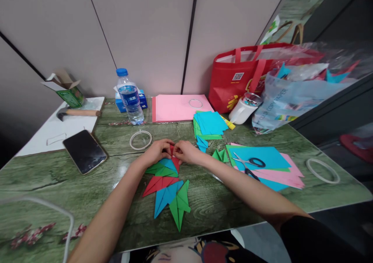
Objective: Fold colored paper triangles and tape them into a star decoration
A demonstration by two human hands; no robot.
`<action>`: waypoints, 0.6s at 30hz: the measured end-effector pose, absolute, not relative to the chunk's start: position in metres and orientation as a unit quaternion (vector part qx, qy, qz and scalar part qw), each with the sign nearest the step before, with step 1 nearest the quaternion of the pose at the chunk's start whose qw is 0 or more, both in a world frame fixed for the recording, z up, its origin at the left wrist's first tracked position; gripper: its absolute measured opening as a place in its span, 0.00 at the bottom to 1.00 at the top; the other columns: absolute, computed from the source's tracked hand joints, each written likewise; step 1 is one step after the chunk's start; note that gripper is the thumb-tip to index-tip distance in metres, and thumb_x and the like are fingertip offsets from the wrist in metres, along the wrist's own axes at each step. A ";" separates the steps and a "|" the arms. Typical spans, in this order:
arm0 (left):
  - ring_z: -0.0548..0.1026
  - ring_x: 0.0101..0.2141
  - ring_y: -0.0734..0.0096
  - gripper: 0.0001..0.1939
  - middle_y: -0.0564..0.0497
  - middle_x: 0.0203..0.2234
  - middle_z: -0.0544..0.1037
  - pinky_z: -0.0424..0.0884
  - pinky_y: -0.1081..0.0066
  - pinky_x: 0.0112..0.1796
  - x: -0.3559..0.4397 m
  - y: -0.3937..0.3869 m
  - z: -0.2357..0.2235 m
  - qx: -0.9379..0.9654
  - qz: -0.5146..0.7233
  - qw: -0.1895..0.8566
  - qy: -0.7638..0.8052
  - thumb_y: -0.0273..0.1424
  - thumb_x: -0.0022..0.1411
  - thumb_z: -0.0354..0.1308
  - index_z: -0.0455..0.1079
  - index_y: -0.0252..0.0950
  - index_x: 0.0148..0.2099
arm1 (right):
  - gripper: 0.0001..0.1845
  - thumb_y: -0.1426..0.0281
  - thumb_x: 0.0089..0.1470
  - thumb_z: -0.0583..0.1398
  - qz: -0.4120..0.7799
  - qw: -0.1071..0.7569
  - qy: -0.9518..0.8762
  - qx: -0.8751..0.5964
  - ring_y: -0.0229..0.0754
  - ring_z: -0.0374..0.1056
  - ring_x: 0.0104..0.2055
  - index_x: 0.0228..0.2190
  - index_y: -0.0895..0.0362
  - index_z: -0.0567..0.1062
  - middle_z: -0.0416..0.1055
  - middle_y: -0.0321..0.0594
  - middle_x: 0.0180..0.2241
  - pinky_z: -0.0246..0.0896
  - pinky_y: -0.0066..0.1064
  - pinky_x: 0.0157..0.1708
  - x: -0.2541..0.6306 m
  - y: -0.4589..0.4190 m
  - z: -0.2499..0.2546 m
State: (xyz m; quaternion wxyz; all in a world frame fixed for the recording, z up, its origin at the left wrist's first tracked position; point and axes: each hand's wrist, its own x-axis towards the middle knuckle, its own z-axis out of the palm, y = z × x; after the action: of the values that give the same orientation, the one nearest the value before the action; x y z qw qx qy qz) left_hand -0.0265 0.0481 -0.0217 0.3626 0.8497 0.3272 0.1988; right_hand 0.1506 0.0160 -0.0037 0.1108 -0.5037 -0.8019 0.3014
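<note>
My left hand (159,152) and my right hand (185,151) meet over a red folded paper piece (176,162), fingers pinched on it from both sides. It belongs to a curved chain of folded paper pieces (167,197) in red, blue and green that lies on the table and bends toward me. The fingers cover the top of the red piece. Just right of my right hand lie a small blue folded piece (201,143) and a green folded piece (220,155). A roll of tape (140,140) rests left of my left hand.
Scissors (247,163) lie on coloured sheets (271,156) at the right, near another tape ring (323,170). Behind stand a water bottle (131,99), pink paper (177,107), blue squares (211,123), a white mug (243,109) and a red bag (224,80). A phone (85,151) and hammer (78,113) lie left.
</note>
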 end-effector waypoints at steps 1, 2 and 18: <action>0.74 0.42 0.66 0.05 0.48 0.43 0.74 0.66 0.67 0.45 -0.027 0.048 -0.022 0.849 0.199 0.365 0.326 0.19 0.47 0.62 0.71 0.33 0.25 | 0.09 0.78 0.51 0.55 0.302 0.113 -0.802 -0.503 0.34 0.69 0.22 0.25 0.59 0.74 0.71 0.34 0.20 0.59 0.23 0.27 0.152 0.016 -0.004; 0.74 0.42 0.66 0.05 0.48 0.43 0.74 0.66 0.67 0.45 -0.027 0.049 -0.023 0.849 0.200 0.366 0.325 0.19 0.47 0.63 0.71 0.33 0.25 | 0.08 0.78 0.52 0.55 0.300 0.116 -0.802 -0.503 0.35 0.70 0.24 0.26 0.60 0.74 0.72 0.35 0.22 0.59 0.24 0.28 0.153 0.016 -0.004; 0.74 0.43 0.65 0.06 0.49 0.43 0.75 0.67 0.66 0.45 -0.026 0.047 -0.022 0.850 0.208 0.359 0.325 0.20 0.47 0.61 0.70 0.33 0.24 | 0.13 0.71 0.57 0.53 0.217 0.009 -0.805 -0.552 0.43 0.70 0.35 0.38 0.65 0.73 0.64 0.54 0.44 0.61 0.31 0.36 0.136 0.003 0.009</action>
State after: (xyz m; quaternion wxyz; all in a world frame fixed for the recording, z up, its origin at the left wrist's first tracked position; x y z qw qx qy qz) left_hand -0.0265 0.0471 -0.0219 0.3588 0.8500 0.3251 0.2077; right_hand 0.1360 0.0028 0.0090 0.0087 -0.5518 -0.8051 0.2175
